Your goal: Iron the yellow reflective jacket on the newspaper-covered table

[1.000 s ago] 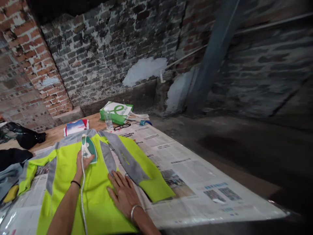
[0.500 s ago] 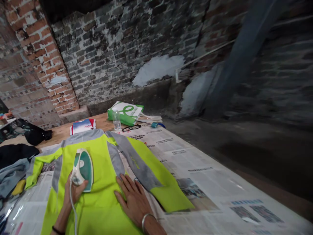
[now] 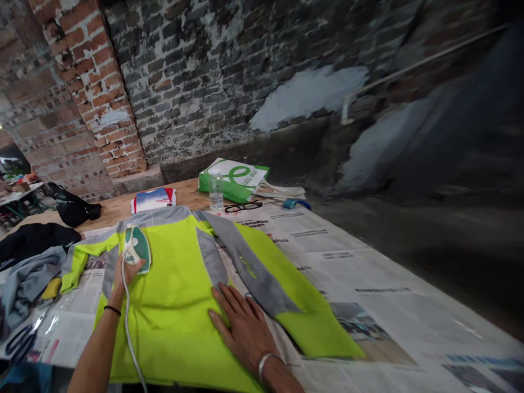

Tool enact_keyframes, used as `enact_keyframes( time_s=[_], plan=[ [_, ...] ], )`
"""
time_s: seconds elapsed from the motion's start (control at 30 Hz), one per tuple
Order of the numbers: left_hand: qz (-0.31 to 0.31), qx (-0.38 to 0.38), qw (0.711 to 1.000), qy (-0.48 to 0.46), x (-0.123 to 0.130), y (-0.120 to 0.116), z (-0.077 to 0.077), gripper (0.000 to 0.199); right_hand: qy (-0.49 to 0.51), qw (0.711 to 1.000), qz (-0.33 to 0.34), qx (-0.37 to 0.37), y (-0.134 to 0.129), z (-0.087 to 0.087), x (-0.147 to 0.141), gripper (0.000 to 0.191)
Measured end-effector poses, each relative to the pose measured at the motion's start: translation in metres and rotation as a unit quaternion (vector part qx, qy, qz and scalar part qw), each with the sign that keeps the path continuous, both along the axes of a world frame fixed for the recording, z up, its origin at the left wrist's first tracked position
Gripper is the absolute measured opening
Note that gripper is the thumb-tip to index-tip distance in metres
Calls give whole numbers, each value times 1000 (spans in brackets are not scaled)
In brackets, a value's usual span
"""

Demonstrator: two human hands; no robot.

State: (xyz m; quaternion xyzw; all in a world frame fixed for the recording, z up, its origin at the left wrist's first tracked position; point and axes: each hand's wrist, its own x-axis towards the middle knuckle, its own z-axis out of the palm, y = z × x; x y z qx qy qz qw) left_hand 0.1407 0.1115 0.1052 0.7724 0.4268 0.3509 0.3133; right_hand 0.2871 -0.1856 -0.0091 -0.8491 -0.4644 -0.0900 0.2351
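Note:
A neon yellow and grey jacket (image 3: 176,278) lies spread flat, its right-side sleeve angled toward the front right. My left hand (image 3: 130,268) is wrapped round the handle of a white and green iron (image 3: 139,248), which rests on the upper left of the garment near the grey shoulder. From the iron a white cord (image 3: 130,333) runs down past my forearm. Flat on the garment's lower right edge lies my right hand (image 3: 243,322), fingers stretched out, a silver bangle at the wrist.
Newspaper (image 3: 319,262) covers the table. Behind the jacket are a clear bottle (image 3: 216,194), glasses (image 3: 243,207), a green and white bag (image 3: 235,180) and a red-blue packet (image 3: 153,201). Scissors (image 3: 24,338), grey cloth (image 3: 33,281) and a black bag (image 3: 71,206) lie left.
The iron in my left hand has slid up the jacket and toward its left shoulder. My right hand stays flat on the fabric. The camera view has shifted left.

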Motion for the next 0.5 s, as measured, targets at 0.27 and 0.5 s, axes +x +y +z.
enact_keyframes(
  time_s=[0.27, 0.5],
  plan=[
    [15, -4, 999, 39, -74, -33, -8, 57, 0, 1000, 2, 15, 3, -4, -1, 54],
    [-1, -9, 999, 48, -32, 10, 12, 45, 10, 1000, -1, 3, -1, 7, -1, 54]
  ],
)
